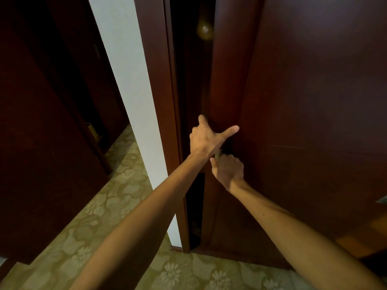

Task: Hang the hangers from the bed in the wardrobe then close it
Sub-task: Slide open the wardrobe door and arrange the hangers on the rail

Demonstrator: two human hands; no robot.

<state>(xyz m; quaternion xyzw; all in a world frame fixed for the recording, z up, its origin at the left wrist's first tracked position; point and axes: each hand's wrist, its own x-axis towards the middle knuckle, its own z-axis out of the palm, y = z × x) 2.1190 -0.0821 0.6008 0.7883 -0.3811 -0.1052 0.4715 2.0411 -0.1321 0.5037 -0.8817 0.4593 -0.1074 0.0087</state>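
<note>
Wardrobe [293, 101] ajar, inside dark | left hand [206, 139] grips door edge [211, 91] | right hand [229, 170] fingers curled on door.

Two hands, the left hand [206, 139] and the right hand [228, 170]; one wardrobe door [303, 101]; one round knob [204, 29].

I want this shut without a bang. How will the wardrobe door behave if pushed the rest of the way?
The wardrobe door looks like a tall, solid wood panel, so probably stiff and fairly heavy; it should swing, not flex. Only a narrow dark gap remains, so a light push likely closes it. The left hand grips its edge, so fingers could get pinched; the right hand rests lower down.
</note>
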